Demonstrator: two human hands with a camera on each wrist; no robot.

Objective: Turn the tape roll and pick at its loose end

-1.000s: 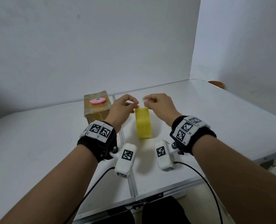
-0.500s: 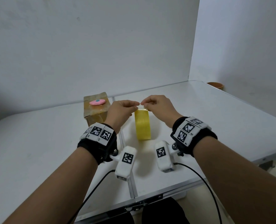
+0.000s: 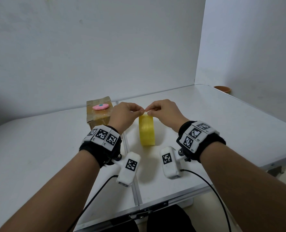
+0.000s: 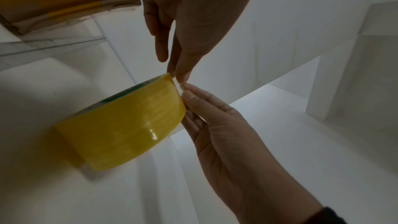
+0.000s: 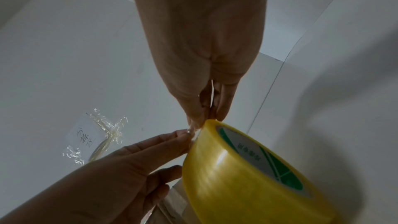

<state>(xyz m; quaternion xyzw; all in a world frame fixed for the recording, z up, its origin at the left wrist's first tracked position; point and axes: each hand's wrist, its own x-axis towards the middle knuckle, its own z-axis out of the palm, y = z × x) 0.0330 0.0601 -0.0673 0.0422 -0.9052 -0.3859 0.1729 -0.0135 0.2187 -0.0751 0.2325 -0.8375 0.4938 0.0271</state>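
Both hands have drawn closer over half a second: the left hand (image 3: 124, 114) and right hand (image 3: 164, 111) now pinch the loose tape end at the top of the yellow tape roll (image 3: 147, 130), upright mid-table (image 3: 38, 148) beside the cardboard box (image 3: 98, 116); peeling seems underway.

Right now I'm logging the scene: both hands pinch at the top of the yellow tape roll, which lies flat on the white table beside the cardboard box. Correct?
Not quite. The yellow tape roll does not lie flat; it stands upright on its edge on the white table, as the head view shows. The rest holds: the left hand and right hand pinch at its top, beside the cardboard box.
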